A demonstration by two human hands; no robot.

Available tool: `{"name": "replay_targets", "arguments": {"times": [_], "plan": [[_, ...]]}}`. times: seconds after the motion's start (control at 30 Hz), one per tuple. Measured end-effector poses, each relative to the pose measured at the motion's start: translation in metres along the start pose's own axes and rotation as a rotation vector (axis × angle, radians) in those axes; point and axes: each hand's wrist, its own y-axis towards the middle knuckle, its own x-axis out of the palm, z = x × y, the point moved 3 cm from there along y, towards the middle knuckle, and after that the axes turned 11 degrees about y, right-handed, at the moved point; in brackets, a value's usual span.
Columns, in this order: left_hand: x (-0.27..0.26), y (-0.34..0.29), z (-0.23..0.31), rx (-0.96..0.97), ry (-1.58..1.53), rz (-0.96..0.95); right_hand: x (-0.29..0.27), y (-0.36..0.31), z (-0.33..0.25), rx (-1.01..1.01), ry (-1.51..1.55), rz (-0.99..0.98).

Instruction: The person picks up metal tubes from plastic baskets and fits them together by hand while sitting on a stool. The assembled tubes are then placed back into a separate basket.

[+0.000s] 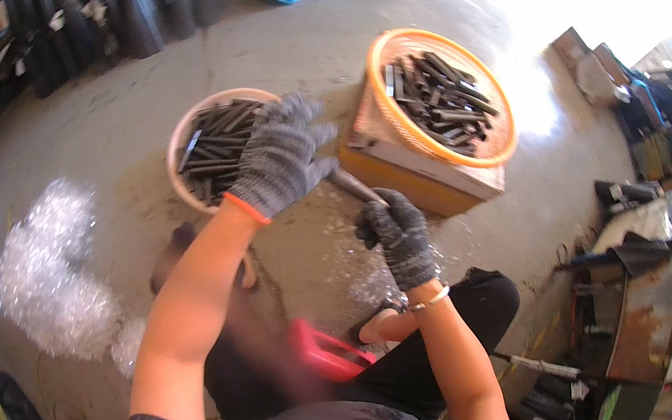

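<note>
My left hand [278, 158], in a grey knit glove with an orange cuff, is raised with its fingers apart. Between both hands runs a short dark rod or tube [354, 185]. Its left end comes up by my left thumb; whether they touch I cannot tell. My gloved right hand [401, 239] is closed around the other end. Behind my left hand, a pink basket [178, 143] on the floor holds many dark, tube-like pieces [216, 140]. Farther right, an orange-rimmed basket [507, 149] holds similar pieces [448, 101].
A cardboard box [410, 179] supports the orange-rimmed basket. Clear, shiny plastic film [56, 281] is heaped on the floor at left. A red plastic object [323, 352] lies by my legs. Long dark pieces [115, 3] stand at far left; a cluttered rack [641, 317] stands at right.
</note>
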Motion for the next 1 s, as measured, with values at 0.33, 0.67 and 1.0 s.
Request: {"name": "replay_targets", "arguments": {"times": [0.33, 0.67, 1.0], "plan": [[0.029, 0.012, 0.041, 0.184, -0.339, -0.545, -0.034, 0.019, -0.021, -0.200, -0.120, -0.104], [0.046, 0.015, 0.038, -0.076, -0.634, -0.487, -0.064, 0.062, -0.024, -0.034, -0.010, -0.322], [0.055, 0.017, 0.053, -0.544, -1.024, -0.901, -0.075, 0.073, -0.041, -0.210, -0.156, -0.415]]}}
